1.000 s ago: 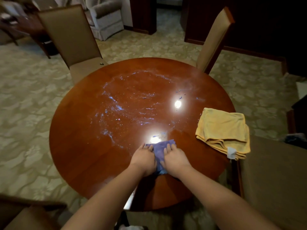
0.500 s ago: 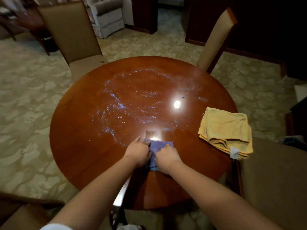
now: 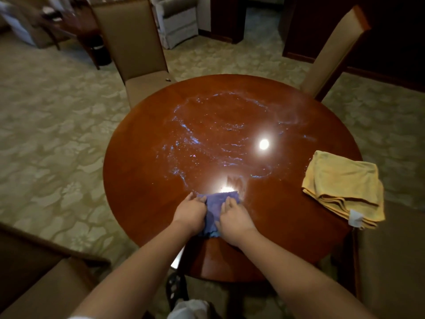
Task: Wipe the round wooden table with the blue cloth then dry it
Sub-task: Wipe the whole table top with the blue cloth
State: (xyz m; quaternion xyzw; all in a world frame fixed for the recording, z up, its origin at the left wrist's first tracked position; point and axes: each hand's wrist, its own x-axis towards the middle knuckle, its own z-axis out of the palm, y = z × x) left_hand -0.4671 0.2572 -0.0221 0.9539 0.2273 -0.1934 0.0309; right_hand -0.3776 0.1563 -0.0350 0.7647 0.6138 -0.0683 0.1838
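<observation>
The round wooden table (image 3: 142,203) has a glossy top with wet, bluish streaks and droplets (image 3: 195,139) across its middle. A blue cloth (image 3: 217,202) lies bunched on the near part of the top. My left hand (image 3: 190,211) grips its left side with curled fingers. My right hand (image 3: 235,218) grips its right side, and the cloth's near end is hidden between my wrists. A folded yellow cloth (image 3: 342,185) rests at the table's right edge, apart from both hands.
Upholstered chairs stand at the far left (image 3: 131,40) and the far right (image 3: 333,49) of the table. Another chair seat (image 3: 391,261) is close on the right and one (image 3: 46,284) at the near left. Patterned carpet surrounds the table.
My hands lay flat on the blue cloth a second ago. They then drew together and bunched it, and now they hold it a little farther out on the table.
</observation>
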